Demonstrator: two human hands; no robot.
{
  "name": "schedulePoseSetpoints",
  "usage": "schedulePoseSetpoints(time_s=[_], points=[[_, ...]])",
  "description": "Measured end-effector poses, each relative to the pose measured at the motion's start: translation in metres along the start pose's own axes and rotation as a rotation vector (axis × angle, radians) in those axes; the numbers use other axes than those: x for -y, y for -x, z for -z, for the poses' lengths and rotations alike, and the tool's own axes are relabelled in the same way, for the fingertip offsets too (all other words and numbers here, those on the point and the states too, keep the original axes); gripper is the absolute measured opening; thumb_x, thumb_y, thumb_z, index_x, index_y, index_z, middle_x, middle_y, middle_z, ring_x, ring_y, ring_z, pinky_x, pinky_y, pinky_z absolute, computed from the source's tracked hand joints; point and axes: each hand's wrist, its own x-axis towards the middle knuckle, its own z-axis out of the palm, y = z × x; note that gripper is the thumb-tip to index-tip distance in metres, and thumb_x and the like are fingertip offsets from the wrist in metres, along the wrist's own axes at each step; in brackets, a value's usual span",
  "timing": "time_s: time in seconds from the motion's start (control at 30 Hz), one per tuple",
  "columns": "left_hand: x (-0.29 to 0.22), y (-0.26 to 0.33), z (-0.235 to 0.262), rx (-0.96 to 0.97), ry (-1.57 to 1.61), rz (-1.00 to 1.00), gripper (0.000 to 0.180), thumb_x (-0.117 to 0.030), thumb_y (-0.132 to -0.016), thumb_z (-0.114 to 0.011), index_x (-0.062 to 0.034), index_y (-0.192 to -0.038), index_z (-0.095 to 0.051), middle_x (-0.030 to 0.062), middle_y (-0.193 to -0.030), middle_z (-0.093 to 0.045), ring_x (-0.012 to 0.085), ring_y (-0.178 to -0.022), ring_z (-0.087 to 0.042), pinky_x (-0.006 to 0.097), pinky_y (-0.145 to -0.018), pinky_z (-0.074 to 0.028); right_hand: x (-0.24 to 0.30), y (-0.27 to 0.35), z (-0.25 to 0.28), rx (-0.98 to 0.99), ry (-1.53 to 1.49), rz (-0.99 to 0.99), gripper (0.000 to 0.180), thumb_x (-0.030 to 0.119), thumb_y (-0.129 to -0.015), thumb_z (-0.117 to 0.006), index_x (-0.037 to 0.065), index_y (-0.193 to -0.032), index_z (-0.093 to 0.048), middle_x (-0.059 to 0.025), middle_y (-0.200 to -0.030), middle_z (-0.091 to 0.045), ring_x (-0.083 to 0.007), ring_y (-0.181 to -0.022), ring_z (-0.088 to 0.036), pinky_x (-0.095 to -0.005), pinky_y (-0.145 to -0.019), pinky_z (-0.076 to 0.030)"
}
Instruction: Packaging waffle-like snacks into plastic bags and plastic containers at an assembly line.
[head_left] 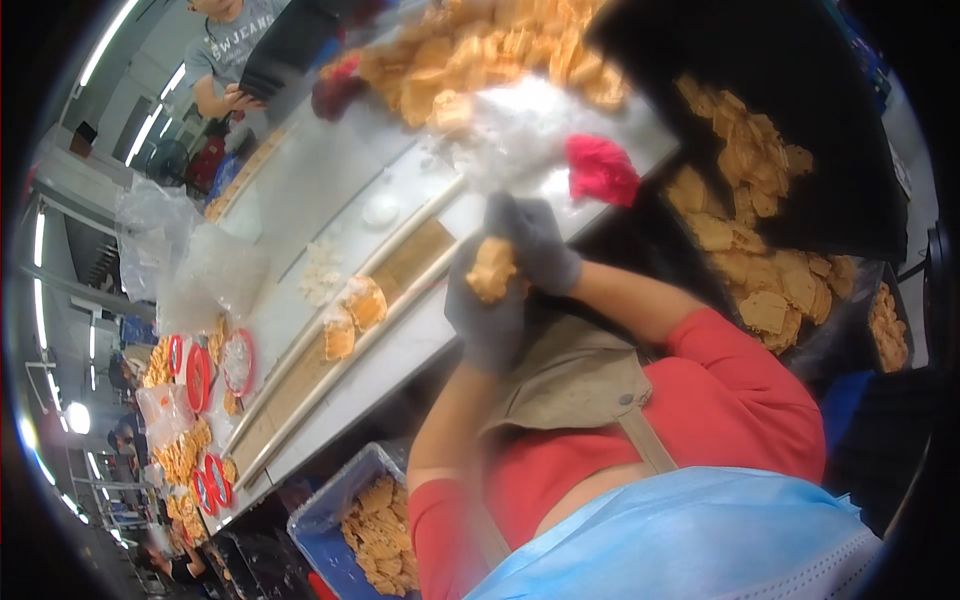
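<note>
My left hand (482, 318), in a grey glove, is closed around a small tan-orange moulded piece (492, 270) above the near edge of the white table. Right against it, my right hand (540, 245), also grey-gloved, has its fingers curled in; blur and the glove hide what it grips, if anything. Just beyond the hands lies crumpled clear plastic (485, 150). A bright pink-red cloth bundle (602, 170) rests to their right. Two orange pieces (362, 303) with pale material on them lie on a brown strip (300, 385) between white rails, left of my hands.
A large heap of tan pieces (480, 55) covers the table's far side. Black bins (830, 150) with more pieces stand on the right, and a blue lined crate (315, 515) at lower left. Red round baskets (198, 380) sit further left. Another person (225, 60) stands across the table.
</note>
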Motion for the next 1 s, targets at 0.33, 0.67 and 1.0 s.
schedulePoseSetpoints(time_s=[0.33,0.67,1.0], points=[[0.028,-0.015,0.008,-0.026,0.735,0.346,0.062,-0.011,-0.085,-0.068,-0.0051,-0.137,-0.035,0.0092,-0.120,-0.050,0.0184,-0.110,-0.051,0.032,-0.095,-0.044,0.002,0.005,0.026,0.221,0.104,-0.048,0.039,0.021,-0.082,-0.068,0.003,-0.115,-0.057,-0.0046,-0.097,-0.063,-0.0117,-0.094,-0.059,-0.0269,-0.084,-0.047],[0.054,-0.005,0.017,0.200,0.667,0.399,0.053,0.002,-0.083,-0.063,-0.0060,-0.132,-0.045,0.0081,-0.117,-0.056,0.0174,-0.107,-0.055,0.028,-0.091,-0.048,-0.001,0.022,0.055,0.279,0.447,0.063,0.051,0.017,-0.076,-0.075,0.005,-0.121,-0.056,-0.0074,-0.107,-0.064,-0.0137,-0.098,-0.061,-0.0275,-0.088,-0.047],[0.046,0.000,0.011,0.113,0.680,0.519,0.054,0.004,-0.078,-0.066,-0.0016,-0.130,-0.048,0.0096,-0.117,-0.058,0.0177,-0.106,-0.056,0.030,-0.092,-0.048,-0.007,0.028,0.060,0.287,0.350,-0.062,0.051,0.010,-0.078,-0.071,0.004,-0.125,-0.053,-0.0074,-0.109,-0.063,-0.0132,-0.100,-0.060,-0.0285,-0.089,-0.048]])
